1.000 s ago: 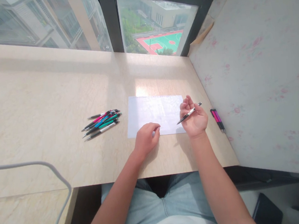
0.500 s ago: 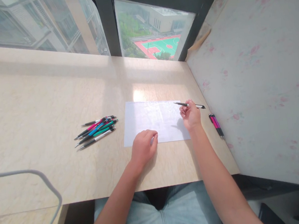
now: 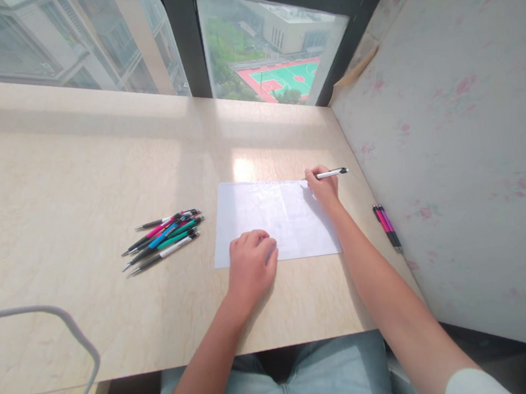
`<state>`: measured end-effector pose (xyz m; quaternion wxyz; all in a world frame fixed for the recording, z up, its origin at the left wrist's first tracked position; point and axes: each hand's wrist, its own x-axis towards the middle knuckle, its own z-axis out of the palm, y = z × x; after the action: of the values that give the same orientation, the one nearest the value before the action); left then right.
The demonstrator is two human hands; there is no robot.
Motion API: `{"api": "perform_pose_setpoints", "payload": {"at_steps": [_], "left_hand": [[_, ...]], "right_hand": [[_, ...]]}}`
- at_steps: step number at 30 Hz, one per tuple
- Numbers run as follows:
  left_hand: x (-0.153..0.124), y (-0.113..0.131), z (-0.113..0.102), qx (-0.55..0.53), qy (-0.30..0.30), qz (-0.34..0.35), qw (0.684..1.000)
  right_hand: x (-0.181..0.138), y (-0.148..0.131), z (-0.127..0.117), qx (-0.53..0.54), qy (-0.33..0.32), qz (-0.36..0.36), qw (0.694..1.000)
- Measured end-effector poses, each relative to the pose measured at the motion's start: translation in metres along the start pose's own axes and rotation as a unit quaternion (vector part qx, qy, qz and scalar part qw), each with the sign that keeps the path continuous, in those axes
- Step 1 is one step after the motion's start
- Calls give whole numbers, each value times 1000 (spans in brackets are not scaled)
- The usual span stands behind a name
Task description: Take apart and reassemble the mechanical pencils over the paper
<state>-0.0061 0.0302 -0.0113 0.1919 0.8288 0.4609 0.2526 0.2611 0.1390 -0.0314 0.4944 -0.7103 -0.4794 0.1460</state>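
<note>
A white sheet of paper (image 3: pixel 269 218) lies flat on the beige table (image 3: pixel 77 179). My right hand (image 3: pixel 322 186) grips a black and silver pen (image 3: pixel 331 173) and holds its tip at the sheet's far right corner. My left hand (image 3: pixel 250 262) rests with curled fingers on the sheet's near edge, pinning it down. A heap of several pens (image 3: pixel 164 235) in pink, blue, green and black lies left of the paper, out of reach of either hand.
Two pink and black pens (image 3: pixel 387 226) lie by the table's right edge, next to a pale wall (image 3: pixel 463 138). Windows (image 3: pixel 271 52) run along the far side. A grey cable (image 3: pixel 64 318) loops at the near left corner.
My right hand turned over from palm-up and carried the pen forward to the sheet's far right corner. My left hand stayed on the near edge. The camera view shifted slightly.
</note>
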Motion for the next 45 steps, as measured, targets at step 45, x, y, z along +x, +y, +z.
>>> {"api": "perform_pose_setpoints", "payload": {"at_steps": [45], "left_hand": [[2, 1, 0, 5, -8, -6, 1000]], "right_hand": [[0, 3, -1, -64, -8, -11, 998]]}}
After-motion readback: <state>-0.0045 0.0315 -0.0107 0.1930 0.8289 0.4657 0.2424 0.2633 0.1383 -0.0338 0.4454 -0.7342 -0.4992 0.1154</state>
